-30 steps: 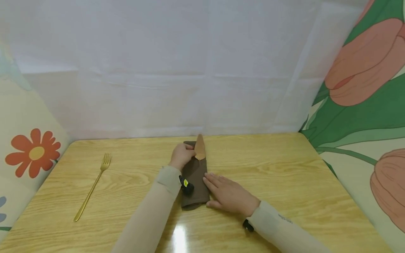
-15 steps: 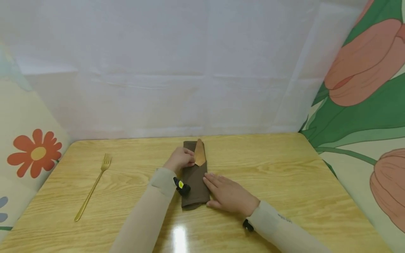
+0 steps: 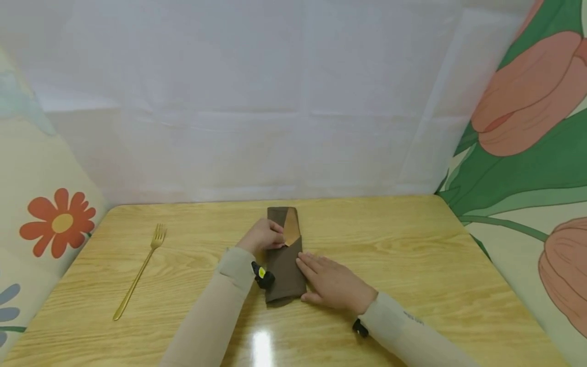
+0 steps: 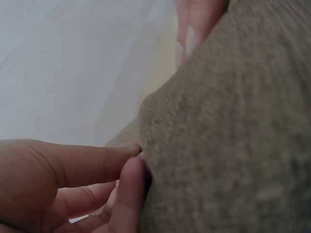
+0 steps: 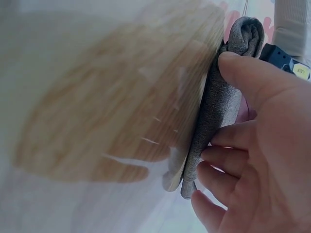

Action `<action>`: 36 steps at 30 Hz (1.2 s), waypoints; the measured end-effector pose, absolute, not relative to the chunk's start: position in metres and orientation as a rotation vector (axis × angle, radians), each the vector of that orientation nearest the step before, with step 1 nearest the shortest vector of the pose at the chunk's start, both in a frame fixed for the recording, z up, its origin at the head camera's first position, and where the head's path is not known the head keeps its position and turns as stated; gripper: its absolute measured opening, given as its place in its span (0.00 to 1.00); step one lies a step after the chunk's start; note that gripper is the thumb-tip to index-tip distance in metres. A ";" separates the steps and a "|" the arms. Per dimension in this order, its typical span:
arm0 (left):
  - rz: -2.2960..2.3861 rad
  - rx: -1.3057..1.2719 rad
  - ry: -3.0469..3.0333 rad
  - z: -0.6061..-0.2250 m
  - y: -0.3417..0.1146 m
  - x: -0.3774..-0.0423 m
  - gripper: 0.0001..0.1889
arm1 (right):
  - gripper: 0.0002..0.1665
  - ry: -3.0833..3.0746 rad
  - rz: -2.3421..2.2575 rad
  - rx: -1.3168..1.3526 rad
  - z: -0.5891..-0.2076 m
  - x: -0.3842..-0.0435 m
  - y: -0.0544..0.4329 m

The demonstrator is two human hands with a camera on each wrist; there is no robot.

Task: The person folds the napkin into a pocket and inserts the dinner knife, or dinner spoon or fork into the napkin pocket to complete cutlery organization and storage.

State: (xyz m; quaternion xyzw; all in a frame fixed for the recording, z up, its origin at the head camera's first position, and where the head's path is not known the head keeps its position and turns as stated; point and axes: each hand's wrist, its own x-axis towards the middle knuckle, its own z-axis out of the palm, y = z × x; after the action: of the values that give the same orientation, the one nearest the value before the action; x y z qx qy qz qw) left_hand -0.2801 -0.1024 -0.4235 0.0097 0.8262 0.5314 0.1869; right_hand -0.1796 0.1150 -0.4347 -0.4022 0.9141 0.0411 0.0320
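Note:
A dark brown folded cloth napkin lies upright along the middle of the table. The broad copper-coloured blade of a knife shows at its upper right; the rest is hidden under a slanting fold. My left hand is at the napkin's left side, where thumb and forefinger pinch the edge of the cloth, close to a dark gap. With fingers extended, my right hand rests flat against the napkin's right edge. In the right wrist view its thumb and fingertips touch the thick rolled side.
A gold fork lies slanted on the left of the wooden table, tines away from me. A white sheet hangs behind the back edge. Flower-printed cloths stand at both sides.
The knife has slid down toward me, so more of its blade is covered by the fold. My left hand has moved down with it, while my right hand stays in place.

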 end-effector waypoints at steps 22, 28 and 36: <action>1.353 0.174 2.884 -0.422 -0.120 -0.257 0.14 | 0.44 2.831 0.116 -1.221 -0.436 -0.180 0.113; 1.293 0.142 2.968 -0.407 -0.157 -0.242 0.17 | 0.44 2.819 0.067 -1.213 -0.436 -0.180 0.114; 1.061 0.001 3.105 -0.393 -0.213 -0.225 0.20 | 0.45 2.801 0.049 -1.193 -0.437 -0.179 0.113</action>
State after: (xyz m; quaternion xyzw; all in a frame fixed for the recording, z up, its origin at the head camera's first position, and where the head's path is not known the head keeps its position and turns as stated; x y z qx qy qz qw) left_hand -0.2247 -0.2135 -0.3926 0.0003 0.9439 0.3227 -0.0696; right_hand -0.1794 0.1128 -0.4371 -0.3912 0.9189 0.0160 0.0485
